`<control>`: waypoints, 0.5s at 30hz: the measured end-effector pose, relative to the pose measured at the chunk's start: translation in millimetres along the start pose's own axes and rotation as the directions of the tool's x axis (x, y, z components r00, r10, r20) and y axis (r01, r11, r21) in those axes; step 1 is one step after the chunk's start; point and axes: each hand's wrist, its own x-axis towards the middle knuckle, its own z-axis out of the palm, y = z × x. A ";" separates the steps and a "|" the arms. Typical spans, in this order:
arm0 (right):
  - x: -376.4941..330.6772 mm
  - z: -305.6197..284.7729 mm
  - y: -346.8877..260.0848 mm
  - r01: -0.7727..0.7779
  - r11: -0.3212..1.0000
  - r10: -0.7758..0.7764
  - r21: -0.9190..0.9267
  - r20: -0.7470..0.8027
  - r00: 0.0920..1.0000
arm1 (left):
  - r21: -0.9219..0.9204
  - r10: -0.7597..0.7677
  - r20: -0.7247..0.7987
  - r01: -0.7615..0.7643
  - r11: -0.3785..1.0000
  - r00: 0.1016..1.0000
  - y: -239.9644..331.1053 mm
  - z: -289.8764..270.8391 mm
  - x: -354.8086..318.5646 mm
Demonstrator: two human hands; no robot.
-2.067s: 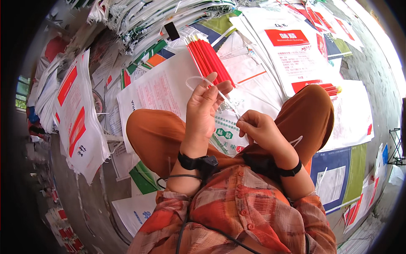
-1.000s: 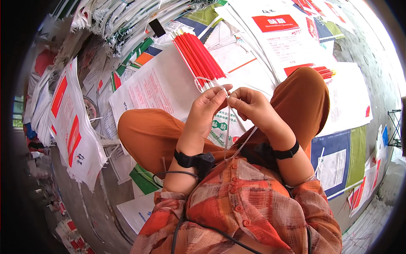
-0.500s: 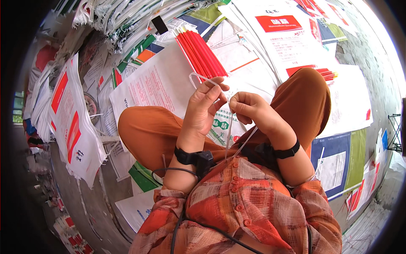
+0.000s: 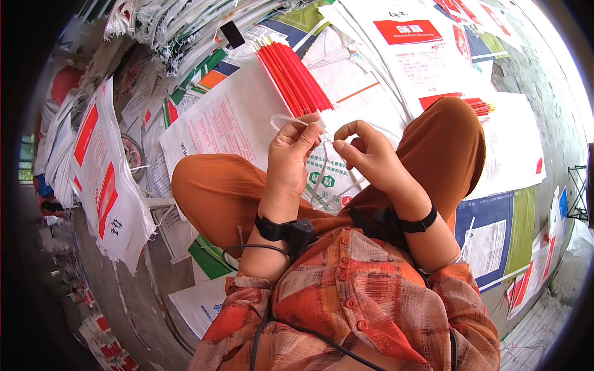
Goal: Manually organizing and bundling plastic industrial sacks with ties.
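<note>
My left hand (image 4: pixel 291 157) is closed in a pinch on a white plastic strap (image 4: pixel 281 119), which loops up above the fingers. A length of the strap trails down between my hands over a printed white sack. My right hand (image 4: pixel 374 154) is close by on the right, index finger and thumb curled toward each other. Whether a piece of strap is between their tips is too fine to make out. Just beyond my left fingers lies a bundle of long, thin red sticks (image 4: pixel 294 77) with pale tips.
Printed white sacks (image 4: pixel 216 120) lie spread around my crossed legs. Another bundle of red sticks (image 4: pixel 477 107) rests past my right knee. A stack of sacks (image 4: pixel 102 179) stands at left, more piled (image 4: pixel 179 31) at the far left. A dark flat rectangular object (image 4: pixel 232 35) lies beyond.
My right hand has drawn slightly away from my left, and its fingers have loosened. The strap's hanging lengths have swung from near my shirt to over the sack. The loop tilts lower to the left.
</note>
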 end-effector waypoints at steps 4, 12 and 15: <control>2.4 5.0 5.1 0.036 0.977 -0.052 -0.211 -0.069 0.996 | 0.047 0.012 -0.025 -0.011 0.999 1.000 -3.1 7.5 -3.3; 3.1 3.6 10.6 -0.016 0.986 0.011 -0.168 -0.033 0.999 | 0.142 0.056 -0.050 -0.049 0.989 0.997 -4.1 8.7 -2.7; 4.0 3.2 13.3 -0.096 0.982 0.102 -0.161 0.026 0.994 | 0.153 0.072 -0.052 -0.063 0.986 0.996 -5.6 7.8 -1.8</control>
